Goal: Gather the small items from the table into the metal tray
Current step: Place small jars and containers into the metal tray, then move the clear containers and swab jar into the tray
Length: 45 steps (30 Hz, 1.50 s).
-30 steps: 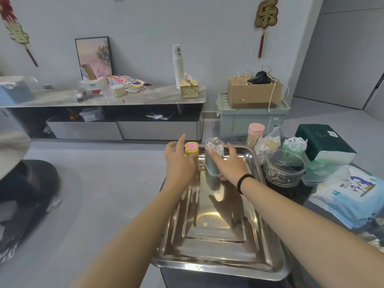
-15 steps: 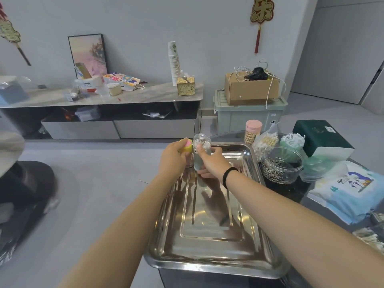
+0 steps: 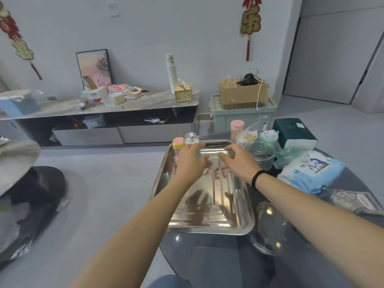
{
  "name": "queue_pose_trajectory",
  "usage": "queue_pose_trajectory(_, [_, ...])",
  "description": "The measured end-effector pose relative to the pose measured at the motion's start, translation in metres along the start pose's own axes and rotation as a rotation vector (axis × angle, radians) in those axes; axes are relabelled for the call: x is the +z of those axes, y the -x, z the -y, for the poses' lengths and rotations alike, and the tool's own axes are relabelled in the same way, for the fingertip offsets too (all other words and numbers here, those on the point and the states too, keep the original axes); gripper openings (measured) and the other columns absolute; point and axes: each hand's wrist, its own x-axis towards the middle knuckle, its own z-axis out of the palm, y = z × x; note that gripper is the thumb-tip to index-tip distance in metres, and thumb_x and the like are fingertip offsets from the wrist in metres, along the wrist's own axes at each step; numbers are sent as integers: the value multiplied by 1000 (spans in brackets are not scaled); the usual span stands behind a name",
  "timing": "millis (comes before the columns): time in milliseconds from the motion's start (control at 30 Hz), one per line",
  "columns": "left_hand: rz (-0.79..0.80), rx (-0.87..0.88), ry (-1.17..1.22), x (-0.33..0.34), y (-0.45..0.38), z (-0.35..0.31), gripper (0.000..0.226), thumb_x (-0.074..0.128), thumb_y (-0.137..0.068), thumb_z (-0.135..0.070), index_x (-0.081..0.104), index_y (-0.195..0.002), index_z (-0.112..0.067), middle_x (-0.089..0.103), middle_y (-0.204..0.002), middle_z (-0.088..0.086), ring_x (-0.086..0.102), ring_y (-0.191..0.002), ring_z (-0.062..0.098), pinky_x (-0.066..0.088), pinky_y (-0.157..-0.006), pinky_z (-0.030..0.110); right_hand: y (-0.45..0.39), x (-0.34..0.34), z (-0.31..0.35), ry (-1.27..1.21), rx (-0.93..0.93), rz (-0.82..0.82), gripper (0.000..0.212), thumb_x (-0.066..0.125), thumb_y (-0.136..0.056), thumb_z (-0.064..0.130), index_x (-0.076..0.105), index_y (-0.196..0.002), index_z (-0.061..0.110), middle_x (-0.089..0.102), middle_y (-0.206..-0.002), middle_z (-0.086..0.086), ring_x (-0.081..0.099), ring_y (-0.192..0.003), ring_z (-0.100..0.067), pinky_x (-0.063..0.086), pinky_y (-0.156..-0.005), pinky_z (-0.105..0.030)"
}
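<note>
Sitting on the dark glass table (image 3: 218,258), your shiny metal tray (image 3: 207,204) has two small jars at its far left corner. Right beside it crowd a blue wipes pack (image 3: 311,171) and a clear plastic tub (image 3: 262,154). Your left hand (image 3: 190,161) wraps around the clear jar (image 3: 191,139), touching the yellow, pink-topped jar (image 3: 178,143). Your right hand (image 3: 239,163) is loosely open, holding nothing.

The dark glossy counter (image 3: 218,260) carries a metal tray (image 3: 209,227) at its left edge. To the tray's right stand a pink-capped toothpick jar (image 3: 237,128), a bag of cotton swabs (image 3: 246,138), a clear tub (image 3: 262,153), a green tissue pack (image 3: 294,132) and blue wet wipes (image 3: 310,171).
</note>
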Motion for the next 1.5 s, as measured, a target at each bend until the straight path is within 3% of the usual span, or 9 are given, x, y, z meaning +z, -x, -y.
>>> queue_pose_trajectory(167, [82,45,15,32,9,-41,37,57,-91,-34,56,-127,-22,54,-134,4,46,-128,23,34,-109,46,15,-39,-30,188,-96,-134,25,52,-92,23,64,-108,7,61,-108,-14,58,-100,-30,42,-80,-30])
queue_pose_trajectory(367, [184,33,94,70,2,-74,40,60,-90,-29,57,-128,-18,57,-133,5,51,-125,23,39,-106,38,-1,-67,-69,634,-28,-36,38,48,-93,37,55,-129,27,54,-133,1,35,-128,-24,29,-102,-39])
queue_pose_trajectory(667, [262,36,125,76,15,-73,38,62,-88,-30,60,-125,-21,61,-128,0,56,-116,18,44,-103,41,1,-73,-73,526,-74,-26,18,59,-89,30,72,-98,25,71,-106,3,54,-112,-20,30,-101,-36])
queue_pose_trajectory(900, [376,128,29,59,48,-73,11,69,-83,-29,72,-87,-19,70,-90,-5,59,-81,9,46,-80,24,38,-81,-75,505,-133,31,15,66,-83,29,73,-96,26,69,-100,4,55,-106,-19,37,-99,-37])
queue_pose_trajectory(1000, [456,234,-196,66,59,-77,13,67,-82,-37,74,-86,-26,72,-89,-9,60,-88,9,35,-94,29,52,-85,-76,407,-121,-114,7,71,-77,27,71,-81,22,57,-85,4,55,-91,-18,42,-79,-30])
queue_pose_trajectory(1067, [472,274,-348,77,64,-81,18,66,-82,-41,74,-92,-29,73,-94,-10,60,-100,13,24,-105,38,60,-88,-76,414,-17,-52,8,70,-78,24,71,-75,17,60,-78,5,56,-79,-15,40,-68,-25])
queue_pose_trajectory(1233, [401,260,-587,95,66,-90,24,61,-86,-43,73,-100,-29,70,-104,-2,53,-111,21,21,-107,40,62,-89,-77,489,125,219,18,71,-78,25,77,-90,14,74,-96,-3,58,-78,-14,42,-69,-23])
queue_pose_trajectory(1400, [383,153,-457,94,64,-93,18,62,-84,-38,73,-85,-24,73,-92,-2,61,-98,20,21,-106,39,56,-91,-76,506,116,303,24,69,-80,28,76,-94,10,74,-100,-6,63,-86,-19,46,-74,-27])
queue_pose_trajectory(1500, [355,111,-299,86,59,-90,16,63,-81,-35,68,-69,-26,73,-82,-3,65,-85,17,39,-99,34,60,-96,-78,399,86,274,22,68,-82,29,75,-96,14,74,-97,-4,59,-80,-13,43,-71,-23])
